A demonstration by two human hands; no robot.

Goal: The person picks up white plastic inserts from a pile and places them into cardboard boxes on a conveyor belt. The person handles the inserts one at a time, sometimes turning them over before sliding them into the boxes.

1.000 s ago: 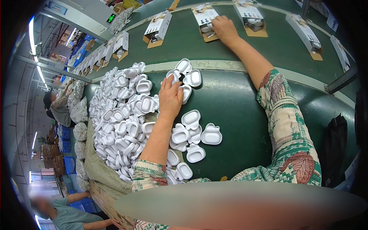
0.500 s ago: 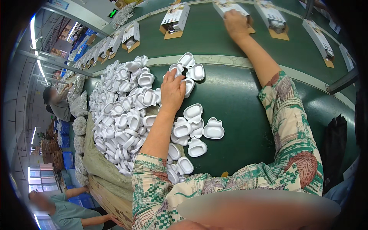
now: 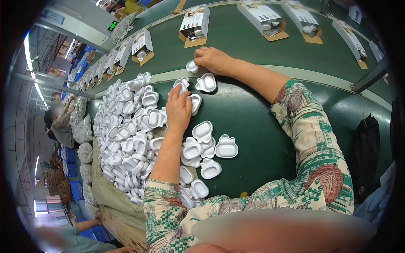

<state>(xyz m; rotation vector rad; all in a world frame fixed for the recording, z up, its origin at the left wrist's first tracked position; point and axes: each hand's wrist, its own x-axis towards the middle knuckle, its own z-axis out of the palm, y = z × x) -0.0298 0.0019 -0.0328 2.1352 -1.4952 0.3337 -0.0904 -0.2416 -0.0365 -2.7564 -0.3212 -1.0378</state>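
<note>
My right hand (image 3: pixel 214 60) reaches over the table's far ledge, its fingers closed on the edge of a small white plastic dish (image 3: pixel 191 67). My left hand (image 3: pixel 179 109) lies at the right side of the big heap of white dishes (image 3: pixel 126 130). Its fingers are stretched out, touching one white dish (image 3: pixel 182 82) and another dish (image 3: pixel 195 104) beside it. Between the two hands sits a single dish (image 3: pixel 206 83) with an eared outline. More loose dishes, such as one lying apart (image 3: pixel 226 146), rest on the green table nearer my body.
Past the ledge, a green conveyor (image 3: pixel 228 42) carries open white boxes, including one box (image 3: pixel 262 19) and another box (image 3: pixel 195 25). A metal post (image 3: pixel 369 78) stands at right near a black bag (image 3: pixel 363 156). Sacking (image 3: pixel 112 189) lies under the heap. People are at the left.
My right hand has left a box on the conveyor and come back leftward, taking hold of a white dish by the ledge. The boxes have shifted slightly. My left hand stays among the dishes.
</note>
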